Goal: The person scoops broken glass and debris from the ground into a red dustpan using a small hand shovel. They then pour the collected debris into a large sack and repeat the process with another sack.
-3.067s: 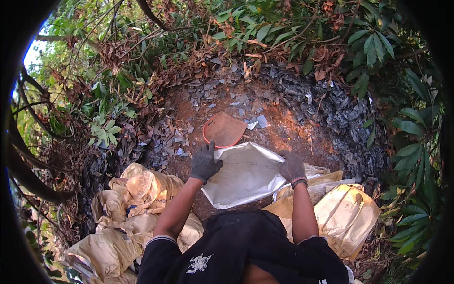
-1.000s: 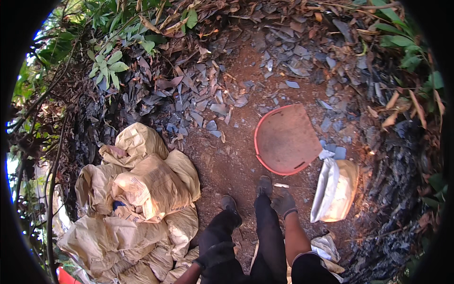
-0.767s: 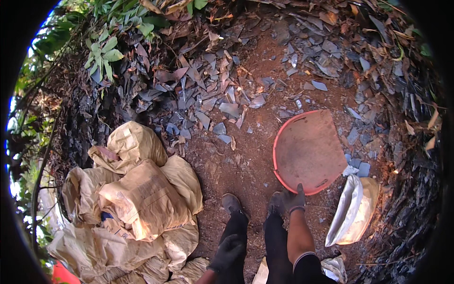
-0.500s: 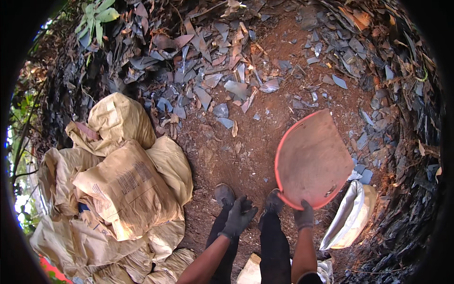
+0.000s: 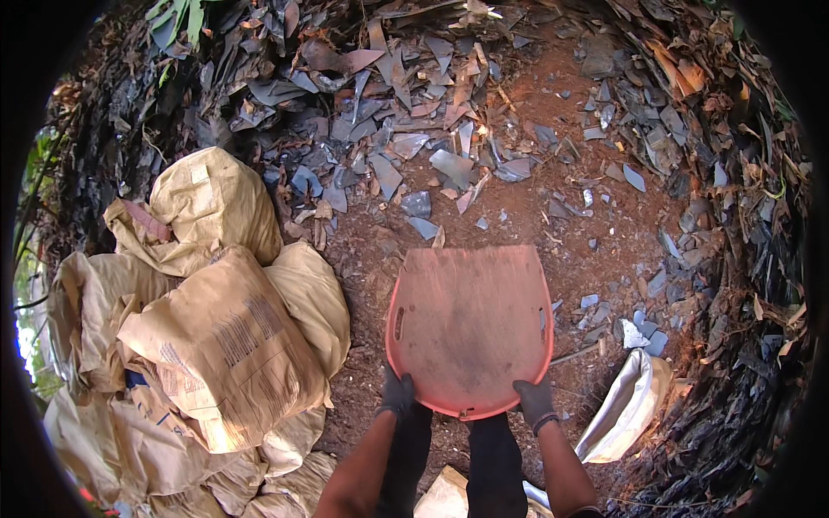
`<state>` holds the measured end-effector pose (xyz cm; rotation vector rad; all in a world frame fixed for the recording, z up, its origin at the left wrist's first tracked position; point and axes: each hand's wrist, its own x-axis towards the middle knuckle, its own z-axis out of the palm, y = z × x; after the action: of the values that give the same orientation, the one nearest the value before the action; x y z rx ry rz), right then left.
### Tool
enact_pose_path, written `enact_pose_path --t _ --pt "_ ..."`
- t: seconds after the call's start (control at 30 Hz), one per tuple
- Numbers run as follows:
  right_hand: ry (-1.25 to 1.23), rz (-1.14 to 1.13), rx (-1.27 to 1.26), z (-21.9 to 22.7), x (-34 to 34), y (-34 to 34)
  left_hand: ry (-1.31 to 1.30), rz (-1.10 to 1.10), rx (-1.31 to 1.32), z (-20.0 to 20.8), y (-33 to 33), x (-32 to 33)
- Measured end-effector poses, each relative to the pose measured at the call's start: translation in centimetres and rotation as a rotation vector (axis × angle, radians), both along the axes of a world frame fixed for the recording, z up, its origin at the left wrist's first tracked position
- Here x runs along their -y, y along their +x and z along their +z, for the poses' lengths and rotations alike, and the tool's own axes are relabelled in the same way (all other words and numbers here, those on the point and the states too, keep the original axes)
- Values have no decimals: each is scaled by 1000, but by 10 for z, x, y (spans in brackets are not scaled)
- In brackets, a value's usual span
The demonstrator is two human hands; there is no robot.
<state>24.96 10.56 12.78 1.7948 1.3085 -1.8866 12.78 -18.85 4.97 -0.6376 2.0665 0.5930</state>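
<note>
A worn reddish-orange plastic scoop (image 5: 471, 332) with a raised curved rim and a straight front edge spans the space before my legs. My left hand (image 5: 398, 394), in a dark glove, grips its rim at the lower left. At the lower right, my right hand (image 5: 535, 402), gloved too, is closed on the same rim. Dark dust coats the scoop's inside, with no pieces lying in it. Its straight edge faces away from me, towards broken grey shards (image 5: 453, 168) scattered over reddish soil. The fingers beneath the rim are partly hidden.
Stuffed tan paper sacks (image 5: 229, 337) are piled on the left. An open sack (image 5: 626, 406) with a pale lining lies at the right, and another sack (image 5: 447, 494) sits by my legs. Banks of layered shards and dry debris (image 5: 734, 259) rise around the ground.
The scoop has swung left and straightened in front of me. My left hand, free before, now holds its rim; my right hand keeps its grip and has shifted slightly left.
</note>
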Motion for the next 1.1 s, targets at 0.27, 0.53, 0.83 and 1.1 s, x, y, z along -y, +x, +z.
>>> enact_pose_path --t 0.27,0.53,0.83,1.1 --pt "139 67 -140 -28 11 -94 361 161 -318 -13 -98 14" --pt "167 337 -4 -92 -25 -150 477 249 -460 -67 -163 32" --pt "63 -196 120 -79 -24 -19 611 717 187 -3 -110 -16" --pt "482 -143 705 -175 -102 177 520 1045 510 31 -87 -61"
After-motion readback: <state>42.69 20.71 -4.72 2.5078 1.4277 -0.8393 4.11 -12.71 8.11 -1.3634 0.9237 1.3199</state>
